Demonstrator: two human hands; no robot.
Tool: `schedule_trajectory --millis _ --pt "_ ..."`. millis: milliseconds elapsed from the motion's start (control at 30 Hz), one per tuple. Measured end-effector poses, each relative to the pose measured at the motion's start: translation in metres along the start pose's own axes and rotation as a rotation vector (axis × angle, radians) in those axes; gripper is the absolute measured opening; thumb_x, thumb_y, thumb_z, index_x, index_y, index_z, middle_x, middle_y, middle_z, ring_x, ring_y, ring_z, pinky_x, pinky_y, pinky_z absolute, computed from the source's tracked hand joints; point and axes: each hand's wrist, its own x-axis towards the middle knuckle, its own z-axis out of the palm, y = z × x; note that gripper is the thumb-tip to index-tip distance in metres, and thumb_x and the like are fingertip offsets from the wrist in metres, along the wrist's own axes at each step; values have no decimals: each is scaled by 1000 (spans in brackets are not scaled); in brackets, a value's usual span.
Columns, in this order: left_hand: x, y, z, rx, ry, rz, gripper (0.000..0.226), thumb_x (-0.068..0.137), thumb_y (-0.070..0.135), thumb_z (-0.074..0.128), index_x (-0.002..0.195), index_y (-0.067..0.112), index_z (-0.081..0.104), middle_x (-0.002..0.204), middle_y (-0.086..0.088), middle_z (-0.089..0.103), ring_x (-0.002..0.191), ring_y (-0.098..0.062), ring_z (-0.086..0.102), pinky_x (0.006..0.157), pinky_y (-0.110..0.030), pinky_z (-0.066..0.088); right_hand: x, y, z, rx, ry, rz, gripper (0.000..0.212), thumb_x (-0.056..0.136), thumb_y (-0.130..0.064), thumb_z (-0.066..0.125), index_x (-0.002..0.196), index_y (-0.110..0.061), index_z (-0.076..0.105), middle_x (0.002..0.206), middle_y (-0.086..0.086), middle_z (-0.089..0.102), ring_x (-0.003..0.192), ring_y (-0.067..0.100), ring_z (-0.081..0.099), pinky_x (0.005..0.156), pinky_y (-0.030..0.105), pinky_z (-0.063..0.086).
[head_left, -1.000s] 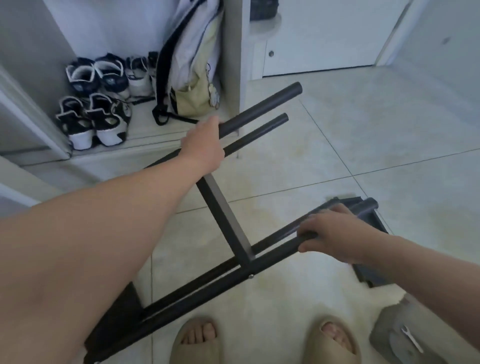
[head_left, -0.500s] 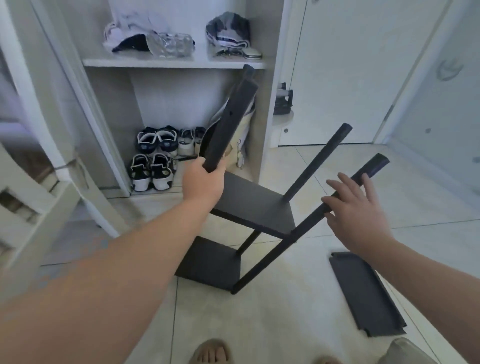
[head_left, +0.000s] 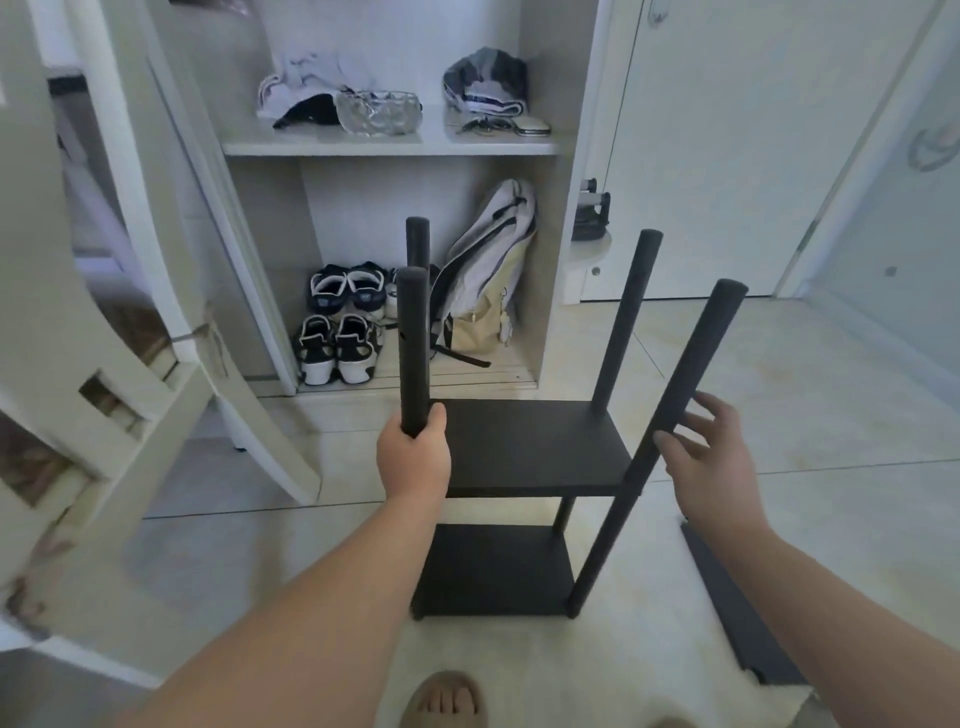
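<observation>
Black rack is gripped at its near left post by the left hand, whose fingers are curled round the tube. The right hand is held wide, fingers spread, just beside the near right post; whether the fingertips touch it cannot be told. The rack is stood upright on the tiled floor, with four posts rising above the upper of two shelves. A loose black panel is laid on the floor to its right. Behind it, shoes and a backpack are kept in an open cupboard.
</observation>
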Motion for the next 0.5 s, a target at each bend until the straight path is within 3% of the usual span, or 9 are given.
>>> schedule_trajectory --millis 167,267,367,500 --pt "5 -12 -16 11 -5 -52 14 97 36 63 102 24 58 89 6 60 83 -9 56 66 -22 38 7 0 19 -8 -13 47 31 101 -13 57 121 -36 51 110 -19 63 103 17 68 89 47 59" --pt "8 -14 -25 75 -12 -61 21 97 41 61 108 24 56 94 9 60 84 -6 54 71 -24 39 6 -1 28 -46 -7 32 29 101 -13 54 118 -36 49 107 -22 61 100 15 67 77 36 59" --pt "7 -16 -30 179 -37 -70 23 97 46 59 107 27 51 90 14 55 78 -2 49 67 -22 37 3 0 30 -115 -4 17 27 103 -12 50 121 -32 48 105 -20 59 96 11 64 65 20 47" --pt "2 -21 -37 239 -53 -108 25 96 47 60 108 27 51 90 15 54 76 -3 48 72 -28 39 -2 2 30 -160 1 39 23 104 -10 47 117 -29 46 106 -15 56 89 2 59 61 17 41"
